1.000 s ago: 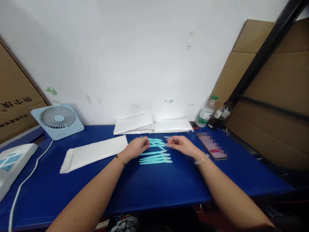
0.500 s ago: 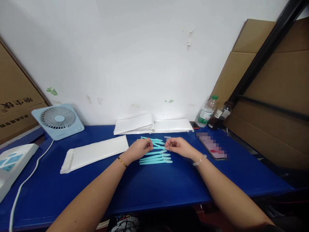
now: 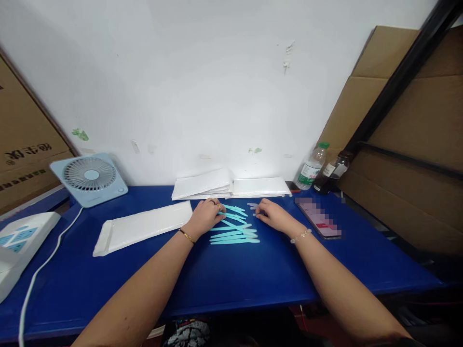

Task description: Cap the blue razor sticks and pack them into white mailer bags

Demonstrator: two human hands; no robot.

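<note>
Several turquoise eyebrow razors (image 3: 235, 239) lie on the blue table, the nearer ones side by side with pale covers on their right ends. Farther back, others cross one another loosely. My left hand (image 3: 208, 215) is closed at the left ends of these farther razors, its fingertips pinching one. To the right of the razors, my right hand (image 3: 271, 215) has thumb and forefinger pinched at table level on a small clear cap (image 3: 255, 215). Just behind those fingers lie more clear caps (image 3: 252, 206). The fingertips partly hide what each hand grips.
A white padded pouch (image 3: 144, 229) lies left of my hands. Stacked white pouches (image 3: 202, 183) rest against the wall. At left stand a blue fan (image 3: 90, 176) and a white device (image 3: 21, 246); at right, a phone (image 3: 318, 217), a water bottle (image 3: 313, 168) and a dark bottle (image 3: 331, 173).
My right hand has moved right, away from the razors, to the clear caps. My left hand has shifted slightly left and back. A razor between the hands now lies slanted among the others.
</note>
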